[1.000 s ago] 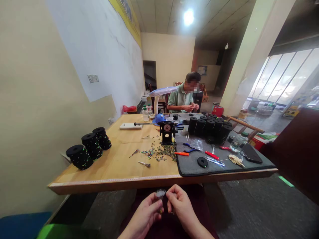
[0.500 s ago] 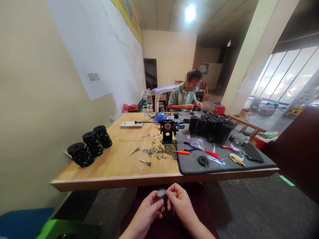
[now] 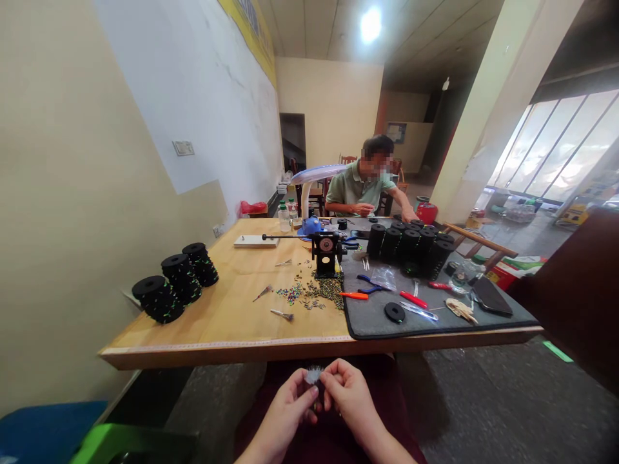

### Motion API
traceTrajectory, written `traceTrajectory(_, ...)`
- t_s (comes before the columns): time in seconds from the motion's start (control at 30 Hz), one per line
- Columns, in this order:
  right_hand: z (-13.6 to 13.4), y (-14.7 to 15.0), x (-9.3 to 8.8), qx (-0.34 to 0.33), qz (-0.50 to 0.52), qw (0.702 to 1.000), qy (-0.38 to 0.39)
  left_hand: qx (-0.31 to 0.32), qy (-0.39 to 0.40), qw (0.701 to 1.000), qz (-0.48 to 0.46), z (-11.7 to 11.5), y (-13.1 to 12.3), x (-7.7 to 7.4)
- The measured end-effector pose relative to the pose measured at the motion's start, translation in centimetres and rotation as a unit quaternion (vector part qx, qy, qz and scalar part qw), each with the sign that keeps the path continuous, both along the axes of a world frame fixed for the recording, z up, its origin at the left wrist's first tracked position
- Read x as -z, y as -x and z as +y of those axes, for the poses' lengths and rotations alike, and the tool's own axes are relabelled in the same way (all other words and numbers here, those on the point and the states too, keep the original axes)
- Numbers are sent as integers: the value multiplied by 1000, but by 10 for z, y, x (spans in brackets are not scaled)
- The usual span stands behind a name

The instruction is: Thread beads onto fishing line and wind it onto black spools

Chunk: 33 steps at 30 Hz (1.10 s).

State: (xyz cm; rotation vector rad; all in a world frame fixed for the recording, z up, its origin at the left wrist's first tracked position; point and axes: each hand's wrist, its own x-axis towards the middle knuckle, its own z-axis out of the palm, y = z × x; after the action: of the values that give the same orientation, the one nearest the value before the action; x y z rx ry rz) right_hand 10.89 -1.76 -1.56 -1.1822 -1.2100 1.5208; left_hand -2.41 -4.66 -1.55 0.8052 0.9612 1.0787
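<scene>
Above my lap, just below the table's front edge, my left hand (image 3: 294, 401) pinches a small fan-shaped bundle of fine greyish-white strands (image 3: 314, 374) between thumb and fingers. The strands spread upward out of the grip. My right hand (image 3: 345, 390) is closed, its thumb and forefinger pressed together at the right side of the bundle. Whether it grips one strand or some tiny part is too small to tell. Similar small bundles (image 3: 282, 315) lie on the wooden table (image 3: 227, 325), near a heap of small brass-coloured pieces (image 3: 323, 293) and tiny multicoloured beads (image 3: 290, 294).
A black hand-crank winder (image 3: 325, 254) stands mid-table. Black foam spools (image 3: 157, 299) stand at the left, several more (image 3: 411, 243) on the grey mat (image 3: 367, 322). Pliers (image 3: 370, 284), an orange-handled tool (image 3: 354, 296) and scissors (image 3: 418, 311) lie there too. Opposite sits a co-worker (image 3: 358, 187).
My hands stay together at the bundle, which now shows more widely fanned. Across the table, the co-worker's hands have parted, one arm now reaching toward the spools.
</scene>
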Motion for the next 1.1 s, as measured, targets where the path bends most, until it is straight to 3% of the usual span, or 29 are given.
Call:
traceTrajectory(0.13,0,1,2,-1,12,1000,-3,-1,-10,1000,9,0,-1,2)
traceTrajectory(0.33,0,0,5,8,16,1000,9,7,25,998,-58,1,0,9)
traceTrajectory(0.77,-2,-1,7,-25,-6,999,27,-51,85,993,-65,4,-2,11)
traceTrajectory(1.1,-9,-2,5,-67,-7,997,48,-54,217,952,-210,10,5,18)
